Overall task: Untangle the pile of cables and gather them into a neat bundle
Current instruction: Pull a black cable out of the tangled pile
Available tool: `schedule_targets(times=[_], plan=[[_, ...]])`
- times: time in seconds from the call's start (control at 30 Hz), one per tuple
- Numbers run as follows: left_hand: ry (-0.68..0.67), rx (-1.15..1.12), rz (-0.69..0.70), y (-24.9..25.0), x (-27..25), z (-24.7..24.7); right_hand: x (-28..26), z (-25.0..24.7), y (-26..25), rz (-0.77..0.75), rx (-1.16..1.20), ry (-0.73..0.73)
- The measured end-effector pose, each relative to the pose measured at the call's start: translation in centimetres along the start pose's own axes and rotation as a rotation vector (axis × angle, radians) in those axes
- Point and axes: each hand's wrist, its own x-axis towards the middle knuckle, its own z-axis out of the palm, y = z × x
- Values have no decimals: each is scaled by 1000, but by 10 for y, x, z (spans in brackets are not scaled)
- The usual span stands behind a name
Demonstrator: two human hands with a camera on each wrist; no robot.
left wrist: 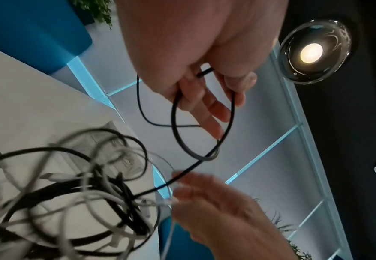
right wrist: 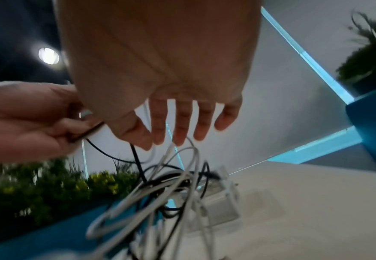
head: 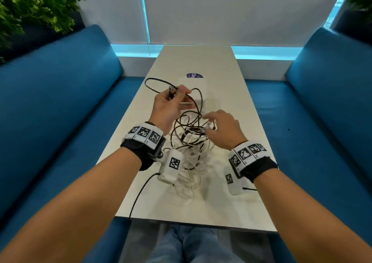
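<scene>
A tangled pile of black and white cables [head: 191, 142] lies on the white table [head: 231, 202] between my wrists. My left hand [head: 175, 95] is raised above the far side of the pile and pinches a black cable [head: 157, 79] near its plug. That black cable [left wrist: 173, 121] hangs in loops from my left hand [left wrist: 204, 98] and runs down into the pile [left wrist: 93, 190]. My right hand [head: 211, 124] hovers over the pile's right side, fingers spread, thumb and forefinger pinching a thin white cable [right wrist: 193, 158]. The picture is blurred around my right hand [right wrist: 160, 140].
A flat white box [head: 193, 85] with a purple sticker lies on the table beyond the pile. Blue sofas [head: 60, 101] [head: 322, 101] flank the narrow table. Plants [head: 30, 11] stand behind the left sofa. A black lead from my wrist device trails over the near table edge.
</scene>
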Motion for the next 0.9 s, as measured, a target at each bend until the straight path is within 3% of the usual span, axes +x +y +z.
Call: schedule_targets(times=[0.13, 0.3, 0.37, 0.43, 0.6, 0.9], plan=[[-91, -25, -25, -1, -5, 7, 4, 2, -21, -55, 14, 82], [-56, 12, -32, -11, 3, -11, 2, -2, -20, -75, 55, -196], [-45, 2, -68, -15, 3, -16, 0, -2, -17, -80, 15, -207], [-63, 61, -85, -24, 1, -18, 0, -1, -13, -78, 6, -141], [-184, 479, -18, -66, -3, -20, 3, -2, -8, -76, 325, 36], [-262, 774, 64, -67, 11, -10, 6, -16, -7, -58, 581, 366]])
